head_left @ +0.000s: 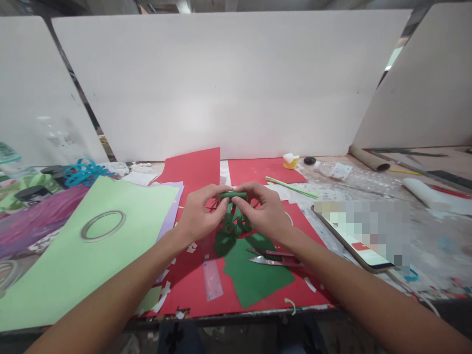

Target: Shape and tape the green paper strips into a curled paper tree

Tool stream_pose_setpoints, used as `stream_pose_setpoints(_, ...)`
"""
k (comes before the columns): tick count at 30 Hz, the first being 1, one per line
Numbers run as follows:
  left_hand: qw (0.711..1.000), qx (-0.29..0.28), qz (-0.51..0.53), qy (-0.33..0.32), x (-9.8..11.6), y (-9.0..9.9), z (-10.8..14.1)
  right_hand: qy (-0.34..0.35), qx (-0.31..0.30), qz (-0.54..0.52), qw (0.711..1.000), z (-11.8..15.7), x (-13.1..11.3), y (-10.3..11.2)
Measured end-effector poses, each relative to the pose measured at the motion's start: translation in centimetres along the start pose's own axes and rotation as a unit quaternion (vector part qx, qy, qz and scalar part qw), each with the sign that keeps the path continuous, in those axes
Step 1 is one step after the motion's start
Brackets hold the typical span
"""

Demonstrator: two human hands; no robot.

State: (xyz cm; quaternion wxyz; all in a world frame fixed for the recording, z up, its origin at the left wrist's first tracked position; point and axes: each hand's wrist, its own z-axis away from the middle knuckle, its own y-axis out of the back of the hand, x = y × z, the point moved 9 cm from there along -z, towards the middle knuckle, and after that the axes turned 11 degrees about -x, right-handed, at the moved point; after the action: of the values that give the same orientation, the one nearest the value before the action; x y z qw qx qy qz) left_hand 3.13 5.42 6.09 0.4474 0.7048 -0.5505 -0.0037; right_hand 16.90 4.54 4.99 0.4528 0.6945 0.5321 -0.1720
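Note:
Both hands meet at the middle of the table, pinching a small green paper roll from its two ends. My left hand has thumb and forefinger closed on its left end. On the right end, my right hand grips in the same way. Curled green paper strips hang below the roll, partly hidden by the fingers. Beneath lies a cut sheet of dark green paper, with open scissors across it. A clear plastic ruler rests to its left on red paper.
At left, a roll of tape lies on light green paper. A phone with a cable is at right. Farther back are green paper sticks, a small yellow cup and a cardboard tube. White boards stand behind.

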Motion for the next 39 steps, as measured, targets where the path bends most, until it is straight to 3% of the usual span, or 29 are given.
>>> stream_pose_setpoints(14, 0.994, -0.047, 0.053, 0.081, -1.7, -0.9, 0.0, -0.007, -0.023, -0.001, 1.0, -0.3, 0.3, -0.1)
stream_pose_setpoints(20, 0.995, -0.05, 0.044, 0.072, -1.7, -1.1, 0.0, -0.062, -0.039, 0.011, 0.997, -0.4, 1.6, -0.1)
stream_pose_setpoints(26, 0.993, -0.06, 0.052, 0.082, -1.7, -1.1, -0.1, -0.006, -0.058, -0.047, 0.997, -0.4, 1.0, -0.6)
stream_pose_setpoints(33, 0.995, -0.036, 0.054, 0.07, -1.6, -0.9, 0.0, -0.059, -0.052, 0.005, 0.997, -0.4, 1.7, -0.5)
stream_pose_setpoints(39, 0.993, -0.046, 0.061, 0.089, -1.7, -0.7, -0.1, -0.028, -0.047, -0.016, 0.998, -0.5, 1.3, -0.4)
